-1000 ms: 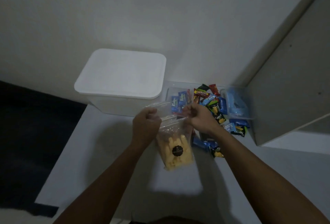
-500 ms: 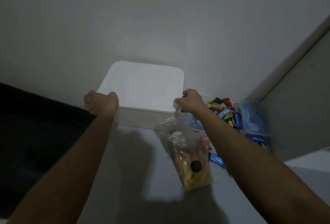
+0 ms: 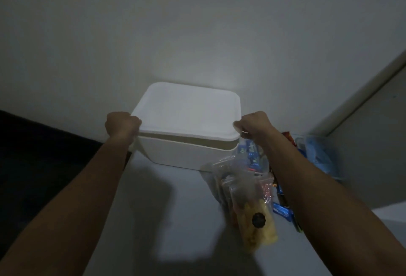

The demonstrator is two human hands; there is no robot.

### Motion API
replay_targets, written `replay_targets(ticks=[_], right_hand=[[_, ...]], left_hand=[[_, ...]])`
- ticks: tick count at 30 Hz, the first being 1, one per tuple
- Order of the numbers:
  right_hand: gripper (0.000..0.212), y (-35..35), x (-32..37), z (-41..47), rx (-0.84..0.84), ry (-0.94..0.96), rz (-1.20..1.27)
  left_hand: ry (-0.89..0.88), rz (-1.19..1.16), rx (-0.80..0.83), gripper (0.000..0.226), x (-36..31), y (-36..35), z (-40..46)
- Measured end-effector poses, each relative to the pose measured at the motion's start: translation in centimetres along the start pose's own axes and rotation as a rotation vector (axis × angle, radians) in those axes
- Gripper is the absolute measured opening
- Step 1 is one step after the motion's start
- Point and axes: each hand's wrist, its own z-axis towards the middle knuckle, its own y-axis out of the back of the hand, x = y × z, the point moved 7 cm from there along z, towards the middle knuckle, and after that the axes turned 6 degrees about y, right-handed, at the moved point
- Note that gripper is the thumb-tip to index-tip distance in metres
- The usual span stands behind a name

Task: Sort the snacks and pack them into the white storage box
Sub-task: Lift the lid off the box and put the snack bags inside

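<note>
The fingers of the left hand are curled round the left edge of the white lid, gripping it. The fingers of the right hand are curled at the lid's right edge and also pinch the top of a bunch of clear snack bags; whether they truly grip the lid as well cannot be told. Between the two hands the lid sits tilted, its near edge raised off the white storage box, so a dark gap shows along the box's rim.

Below the right hand the clear snack bags hang down toward the desk; the nearest one holds yellow pieces and bears a round dark label. Behind that wrist and forearm lie small blue packets and more blue wrappers on the desk. Farther right of the right hand a red wrapper peeks out beside a clear tub with bluish contents. The box stands against a pale wall, beyond both hands.
</note>
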Motion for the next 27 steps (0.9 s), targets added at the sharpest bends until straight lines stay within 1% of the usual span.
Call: replay_targets(ticks=[2, 4, 7, 10, 12, 15, 17, 19, 21, 24, 27], right_hand=[[0.016, 0.0, 0.6, -0.2, -0.006, 0.005, 0.068], [0.014, 0.1, 1.4, -0.4, -0.01, 0.028, 0.11], [0.016, 0.5, 2.5, -1.5, 0.009, 0.045, 0.116], [0.019, 0.7, 2.7, -3.7, 0.075, 0.054, 0.06], [0.021, 0.6, 2.5, -5.1, 0.151, 0.075, 0.017], [0.033, 0.1, 1.8, -7.2, 0.271, 0.104, -0.12], [0.04, -0.7, 1.3, -8.8, 0.348, 0.119, -0.176], [0.048, -1.5, 0.8, -10.5, 0.395, 0.117, -0.177], [0.051, -2.3, 0.2, -12.0, 0.406, 0.127, -0.196], [0.054, -3.3, -0.8, -13.9, 0.412, 0.163, -0.265], [0.053, -4.7, -1.8, -15.9, 0.422, 0.192, -0.346]], left_hand=[[-0.035, -0.03, -0.033, 0.02, -1.6, 0.9, -0.6], [-0.049, -0.093, -0.039, 0.014, -3.2, 1.7, -1.2], [-0.051, -0.115, -0.035, 0.011, -3.8, 2.9, -1.7], [-0.077, -0.162, -0.052, 0.018, -2.7, 4.4, -2.3], [-0.105, -0.139, -0.066, 0.024, -1.6, 5.5, -2.9], [-0.104, -0.093, -0.038, 0.039, 0.6, 6.7, -3.1], [-0.12, -0.073, -0.026, 0.044, 2.0, 7.5, -3.1], [-0.154, -0.027, -0.048, 0.04, 3.3, 8.2, -3.3], [-0.17, 0.013, -0.065, 0.038, 4.4, 9.1, -3.8], [-0.138, 0.05, -0.079, 0.041, 5.8, 10.3, -4.7], [-0.134, 0.035, -0.12, 0.03, 7.5, 11.8, -5.5]])
